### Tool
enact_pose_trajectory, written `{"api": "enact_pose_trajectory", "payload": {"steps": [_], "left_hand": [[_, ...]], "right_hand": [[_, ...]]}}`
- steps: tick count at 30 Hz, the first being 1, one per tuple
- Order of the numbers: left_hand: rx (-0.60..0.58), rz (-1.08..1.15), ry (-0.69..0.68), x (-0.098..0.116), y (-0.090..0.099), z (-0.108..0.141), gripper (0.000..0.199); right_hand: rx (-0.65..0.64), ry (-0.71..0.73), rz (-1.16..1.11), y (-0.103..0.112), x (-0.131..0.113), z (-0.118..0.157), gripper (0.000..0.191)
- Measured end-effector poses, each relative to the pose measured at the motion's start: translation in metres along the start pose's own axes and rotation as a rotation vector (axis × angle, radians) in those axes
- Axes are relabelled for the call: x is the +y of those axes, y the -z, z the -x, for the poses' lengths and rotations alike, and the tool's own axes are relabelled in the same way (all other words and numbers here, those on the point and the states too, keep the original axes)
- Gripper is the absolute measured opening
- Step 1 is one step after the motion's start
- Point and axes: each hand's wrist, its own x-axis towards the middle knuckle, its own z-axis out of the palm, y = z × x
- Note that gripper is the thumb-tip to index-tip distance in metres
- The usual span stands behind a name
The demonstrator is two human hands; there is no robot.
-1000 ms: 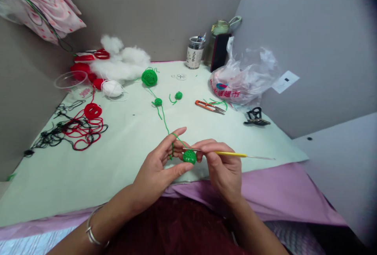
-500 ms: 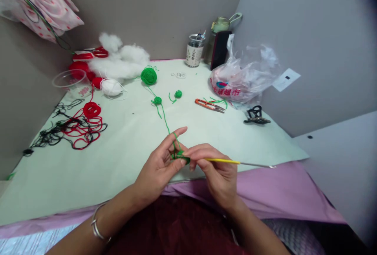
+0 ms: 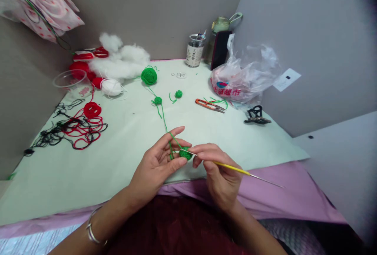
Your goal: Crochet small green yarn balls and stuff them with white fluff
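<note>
The green crocheted piece [image 3: 185,154], round and nubbly, is up over the bench [image 3: 118,176], pinched by the left hand [image 3: 153,165], seemingly to steady it. The right hand [image 3: 222,180] grips a yellow-handled hook [image 3: 232,167] pen-fashion, likely for fine control, slim metal tip at the stitches. Green yarn [image 3: 165,121] crosses the left forefinger, probably for tension; beyond lie a wound green ball [image 3: 149,76] and fluffy white stuffing [image 3: 118,66].
</note>
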Motion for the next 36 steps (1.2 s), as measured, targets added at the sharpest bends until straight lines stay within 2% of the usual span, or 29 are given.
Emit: {"api": "enact_pose_trajectory", "payload": {"steps": [3, 9, 12, 15, 19, 27, 33, 36], "left_hand": [[0.051, -0.080, -0.017, 0.000, 0.000, 0.000, 0.066], [0.101, -0.161, -0.075, -0.001, 0.000, 0.000, 0.068], [0.133, -0.175, -0.086, 0.001, -0.002, 0.001, 0.069], [0.155, -0.187, -0.072, 0.003, -0.004, 0.001, 0.073], [0.175, -0.199, -0.066, 0.004, -0.005, 0.000, 0.074], [0.177, -0.227, -0.078, 0.004, -0.003, -0.001, 0.078], [0.062, -0.174, -0.001, 0.004, 0.000, -0.004, 0.093], [0.024, -0.124, 0.026, 0.002, 0.002, -0.004, 0.095]], "right_hand": [[-0.029, 0.001, 0.041, 0.006, 0.000, -0.002, 0.028], [-0.196, 0.096, 0.219, 0.012, -0.011, -0.014, 0.029], [-0.197, 0.190, 0.290, 0.012, -0.008, -0.012, 0.035], [-0.123, 0.248, 0.296, 0.010, 0.002, -0.001, 0.040], [-0.038, 0.210, 0.248, 0.007, 0.010, 0.009, 0.037], [-0.108, 0.099, 0.120, 0.009, 0.002, 0.003, 0.034], [-0.054, 0.003, 0.095, 0.008, -0.001, -0.009, 0.021], [-0.025, -0.030, 0.085, 0.007, -0.001, -0.009, 0.020]]}}
